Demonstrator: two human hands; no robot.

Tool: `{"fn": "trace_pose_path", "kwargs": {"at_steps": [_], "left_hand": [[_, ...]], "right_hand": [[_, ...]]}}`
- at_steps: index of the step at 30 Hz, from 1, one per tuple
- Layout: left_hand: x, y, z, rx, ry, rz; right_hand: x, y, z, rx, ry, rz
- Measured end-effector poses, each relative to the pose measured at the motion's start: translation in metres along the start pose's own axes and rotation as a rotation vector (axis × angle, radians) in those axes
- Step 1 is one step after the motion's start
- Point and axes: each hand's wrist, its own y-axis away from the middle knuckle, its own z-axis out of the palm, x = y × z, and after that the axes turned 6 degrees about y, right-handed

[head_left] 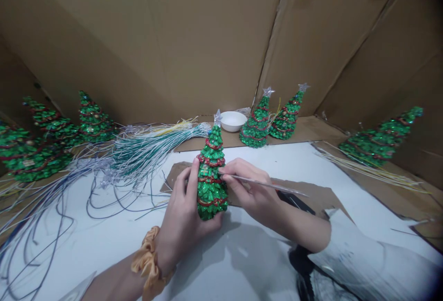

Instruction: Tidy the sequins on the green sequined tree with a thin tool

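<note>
My left hand [183, 204] grips a glittery green Christmas tree figurine [212, 176] around its lower body, holding it upright. The figurine has red garland bands and a silver star on top. My right hand [242, 185] pinches a thin silvery tool [266, 184] between its fingers. The tool's tip meets the figurine's side at mid-height, and my right fingertips are close to the tree. A brown cardboard piece [304, 195] lies under both hands, and a black strip [296, 202] sits on it beyond my right wrist.
Several finished-looking trees [258, 123] stand at the back and sides, with a white bowl [233, 121] at the back. Bundles of white, green and dark wires [152, 153] sprawl across the white sheet [104, 241] on the left. Cardboard walls [207, 38] surround the work surface.
</note>
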Motion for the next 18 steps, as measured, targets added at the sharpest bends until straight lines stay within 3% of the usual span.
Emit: {"fn": "trace_pose_path", "kwargs": {"at_steps": [10, 18], "left_hand": [[0.002, 0.001, -0.001, -0.006, -0.008, -0.001], [0.000, -0.001, -0.001, 0.003, -0.003, 0.028]], "right_hand": [[-0.007, -0.005, -0.005, -0.089, 0.046, -0.010], [-0.013, -0.016, -0.017, -0.264, 0.064, 0.063]]}}
